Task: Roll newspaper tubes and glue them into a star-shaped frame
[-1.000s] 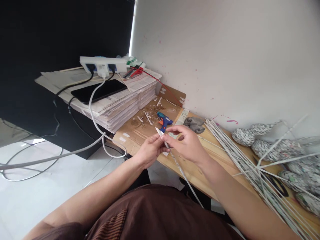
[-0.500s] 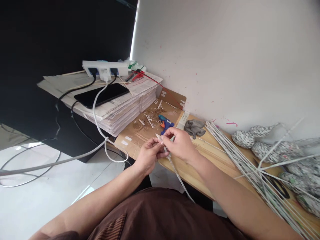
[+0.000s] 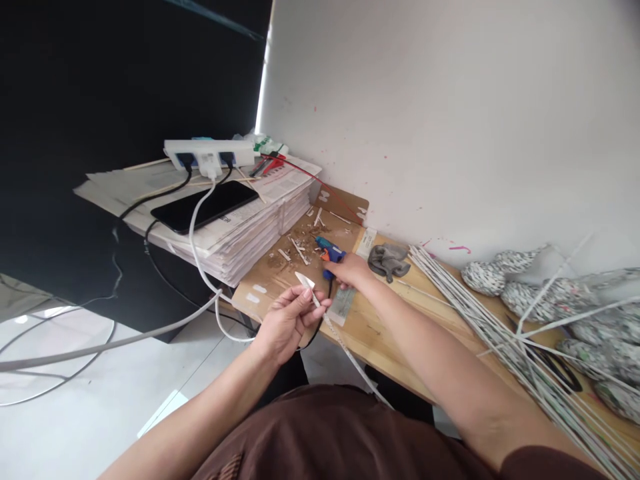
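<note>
My left hand (image 3: 290, 319) pinches a long rolled paper strip (image 3: 356, 365) near its upper end, where a pointed white flap (image 3: 305, 281) stands out past the thumb. The strip runs down toward my lap. To the right, my right hand (image 3: 351, 271) has its fingers closed round the handle of a blue glue gun (image 3: 333, 253) with an orange trigger. The gun lies over the brown cardboard (image 3: 280, 288), its teal nozzle toward scattered paper scraps (image 3: 299, 251).
A grey cloth (image 3: 389, 260) and a bundle of paper rods (image 3: 460, 310) lie on the wooden table, woven paper shapes (image 3: 483, 277) farther right. At left, a newspaper stack (image 3: 265, 233) bears a phone (image 3: 206, 206) and a power strip (image 3: 210, 155) with trailing cables.
My right hand has left the paper strip and taken hold of the glue gun's handle. My left hand has shifted slightly down and left with the strip, and its pointed flap now shows more.
</note>
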Tool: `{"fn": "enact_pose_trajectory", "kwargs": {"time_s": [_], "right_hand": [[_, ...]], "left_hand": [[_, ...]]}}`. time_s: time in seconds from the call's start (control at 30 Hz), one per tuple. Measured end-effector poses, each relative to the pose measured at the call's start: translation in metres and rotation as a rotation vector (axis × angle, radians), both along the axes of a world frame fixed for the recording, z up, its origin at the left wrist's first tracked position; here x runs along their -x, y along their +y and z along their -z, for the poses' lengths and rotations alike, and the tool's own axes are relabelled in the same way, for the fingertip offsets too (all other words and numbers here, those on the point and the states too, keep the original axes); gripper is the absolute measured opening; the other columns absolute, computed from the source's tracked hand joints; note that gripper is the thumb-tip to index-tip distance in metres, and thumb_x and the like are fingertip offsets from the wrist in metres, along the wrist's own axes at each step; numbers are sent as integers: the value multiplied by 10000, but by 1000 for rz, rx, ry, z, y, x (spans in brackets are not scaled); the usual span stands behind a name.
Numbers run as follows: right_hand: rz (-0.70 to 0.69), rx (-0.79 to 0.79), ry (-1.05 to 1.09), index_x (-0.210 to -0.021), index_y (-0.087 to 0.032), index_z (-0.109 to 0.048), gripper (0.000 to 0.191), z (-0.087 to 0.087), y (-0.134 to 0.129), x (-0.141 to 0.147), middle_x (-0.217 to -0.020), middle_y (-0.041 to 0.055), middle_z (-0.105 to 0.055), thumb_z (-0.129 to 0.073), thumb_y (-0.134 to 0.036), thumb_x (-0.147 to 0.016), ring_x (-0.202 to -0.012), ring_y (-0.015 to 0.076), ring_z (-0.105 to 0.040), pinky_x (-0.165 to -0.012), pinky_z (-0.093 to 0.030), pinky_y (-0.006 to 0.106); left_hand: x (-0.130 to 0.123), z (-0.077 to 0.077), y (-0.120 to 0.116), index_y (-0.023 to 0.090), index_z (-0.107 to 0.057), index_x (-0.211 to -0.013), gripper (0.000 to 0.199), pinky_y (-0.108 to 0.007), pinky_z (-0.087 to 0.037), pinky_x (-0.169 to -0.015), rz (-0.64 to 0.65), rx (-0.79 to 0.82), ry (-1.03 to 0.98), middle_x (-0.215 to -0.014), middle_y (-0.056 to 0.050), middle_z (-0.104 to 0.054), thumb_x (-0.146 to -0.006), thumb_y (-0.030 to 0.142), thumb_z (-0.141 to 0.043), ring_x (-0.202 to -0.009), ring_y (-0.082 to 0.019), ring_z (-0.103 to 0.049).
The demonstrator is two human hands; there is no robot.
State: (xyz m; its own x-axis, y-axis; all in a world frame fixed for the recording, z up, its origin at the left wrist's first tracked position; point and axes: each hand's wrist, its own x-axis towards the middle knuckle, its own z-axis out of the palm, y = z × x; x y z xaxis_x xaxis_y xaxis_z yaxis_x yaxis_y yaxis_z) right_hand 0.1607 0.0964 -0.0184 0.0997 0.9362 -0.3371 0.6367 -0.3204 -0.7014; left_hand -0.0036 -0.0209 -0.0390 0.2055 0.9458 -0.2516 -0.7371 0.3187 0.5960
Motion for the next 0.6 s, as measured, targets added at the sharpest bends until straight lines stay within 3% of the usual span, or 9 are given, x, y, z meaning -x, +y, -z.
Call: {"fn": "enact_pose_trajectory", "kwargs": {"time_s": [0.13, 0.23, 0.3, 0.4, 0.5, 0.6], "right_hand": [[61, 16, 242, -683, -156, -599, 234, 0, -7, 2, -499, 54, -638, -672, -365, -760, -374, 147, -570, -350, -404, 224], [48, -1, 440, -892, -168, -580, 157, -8, -22, 4, -720, 54, -705, -548, -318, -862, -554, 124, -654, -458, -489, 197], [33, -1, 609, -929, -180, -559, 128, -17, -35, 5, -770, 44, -705, -536, -292, -871, -594, 110, -656, -475, -496, 183], [14, -2, 938, -880, -188, -536, 190, -30, -54, 5, -743, 17, -687, -672, -280, -785, -477, 88, -585, -340, -355, 141], [-79, 1, 1137, -885, -183, -537, 272, -37, -66, 3, -723, -3, -662, -721, -346, -769, -409, 43, -486, -309, -237, 119], [-188, 183, 1313, -904, -165, -563, 323, -35, -69, 4, -643, -37, -595, -703, -431, -786, -391, 20, -421, -316, -203, 115]], "left_hand": [[8, 3, 2, 128, -634, -870, 130, -230, -593, -725, -32, -4, -2, -844, -84, -716, -776, 169, -713, -885, -224, -711], [11, 4, 5, 126, -641, -896, 118, -231, -594, -735, -45, 1, 3, -851, -86, -717, -794, 159, -690, -892, -220, -710], [12, 3, 7, 124, -642, -906, 105, -237, -596, -739, -55, 5, 0, -853, -88, -719, -809, 150, -671, -887, -220, -711], [13, -1, 9, 111, -640, -902, 74, -239, -597, -737, -65, 10, -12, -860, -97, -718, -831, 131, -635, -882, -224, -712], [13, -6, 11, 104, -635, -900, 63, -236, -595, -734, -68, 11, -24, -858, -100, -715, -845, 123, -612, -886, -229, -711], [13, -6, 12, 103, -628, -892, 53, -241, -595, -734, -92, 25, -19, -850, -101, -713, -853, 117, -595, -865, -226, -714]]}}
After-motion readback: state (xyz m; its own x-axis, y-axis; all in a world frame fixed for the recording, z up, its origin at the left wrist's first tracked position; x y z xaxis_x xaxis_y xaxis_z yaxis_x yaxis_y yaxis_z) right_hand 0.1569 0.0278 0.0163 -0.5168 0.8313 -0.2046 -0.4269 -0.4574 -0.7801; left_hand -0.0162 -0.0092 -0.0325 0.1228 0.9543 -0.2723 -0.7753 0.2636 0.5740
